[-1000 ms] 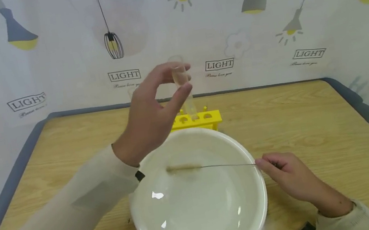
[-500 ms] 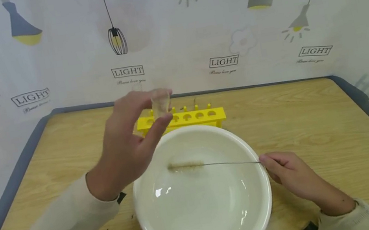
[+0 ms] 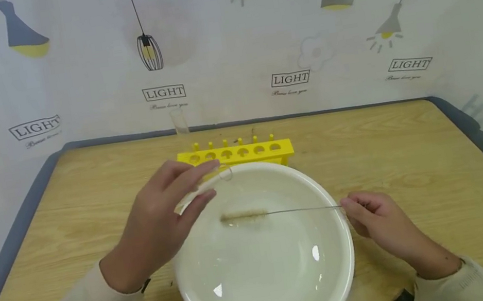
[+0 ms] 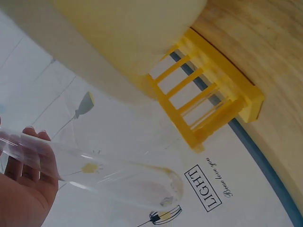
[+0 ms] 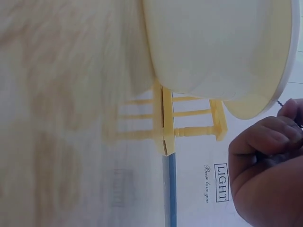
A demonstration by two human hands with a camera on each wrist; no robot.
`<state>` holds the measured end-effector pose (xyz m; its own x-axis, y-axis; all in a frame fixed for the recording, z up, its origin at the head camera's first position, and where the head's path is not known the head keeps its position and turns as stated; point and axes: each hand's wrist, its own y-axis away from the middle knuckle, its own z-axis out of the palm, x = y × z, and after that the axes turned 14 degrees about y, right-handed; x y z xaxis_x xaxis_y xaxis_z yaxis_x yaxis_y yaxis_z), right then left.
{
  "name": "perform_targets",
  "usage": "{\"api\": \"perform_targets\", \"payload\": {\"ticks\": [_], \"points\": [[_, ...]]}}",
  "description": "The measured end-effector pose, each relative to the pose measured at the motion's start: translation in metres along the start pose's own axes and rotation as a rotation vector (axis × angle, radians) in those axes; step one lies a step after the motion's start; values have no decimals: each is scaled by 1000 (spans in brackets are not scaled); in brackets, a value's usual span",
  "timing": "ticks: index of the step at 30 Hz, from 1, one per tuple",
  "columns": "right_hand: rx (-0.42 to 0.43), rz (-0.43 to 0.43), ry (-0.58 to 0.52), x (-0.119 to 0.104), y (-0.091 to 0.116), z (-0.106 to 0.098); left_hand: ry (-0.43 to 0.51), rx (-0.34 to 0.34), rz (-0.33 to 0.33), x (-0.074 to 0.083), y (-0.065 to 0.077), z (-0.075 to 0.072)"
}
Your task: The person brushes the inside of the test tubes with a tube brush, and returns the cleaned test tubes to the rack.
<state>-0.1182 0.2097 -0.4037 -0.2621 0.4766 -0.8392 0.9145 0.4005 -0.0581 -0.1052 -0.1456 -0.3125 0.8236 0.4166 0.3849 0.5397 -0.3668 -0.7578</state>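
Note:
My left hand (image 3: 158, 220) holds a clear test tube (image 4: 109, 175) between thumb and fingers, over the left far rim of a white basin (image 3: 349, 259). In the head view the tube's round mouth shows just past my fingertips, turned toward the brush side. My right hand (image 3: 386, 225) pinches the thin wire handle of a test tube brush (image 3: 244, 215) at the basin's right rim. The brush's tan bristle head lies level over the inside of the basin, pointing left, apart from the tube.
Behind the basin stands a yellow test tube rack (image 3: 265, 151) with a row of holes and pegs. Another clear test tube (image 3: 179, 123) rises at its left end. The wooden table (image 3: 391, 149) meets a lamp-patterned backdrop (image 3: 216, 45) at the back and sides.
My left hand has come down and to the left from above the rack, tipping the test tube from upright until its mouth faces rightward. The right hand and brush have hardly moved.

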Motion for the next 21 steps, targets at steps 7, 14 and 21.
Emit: {"api": "perform_targets", "payload": {"ticks": [7,14,21], "points": [[13,-32,-173,-1,-2,-1,-49,-92,-139,-11,25,-2],[45,-120,-268,1,-1,-1,-161,-210,-158,-20,43,4],[50,-259,-438,3,-3,-7,-220,-233,-121,-26,50,12]]}}
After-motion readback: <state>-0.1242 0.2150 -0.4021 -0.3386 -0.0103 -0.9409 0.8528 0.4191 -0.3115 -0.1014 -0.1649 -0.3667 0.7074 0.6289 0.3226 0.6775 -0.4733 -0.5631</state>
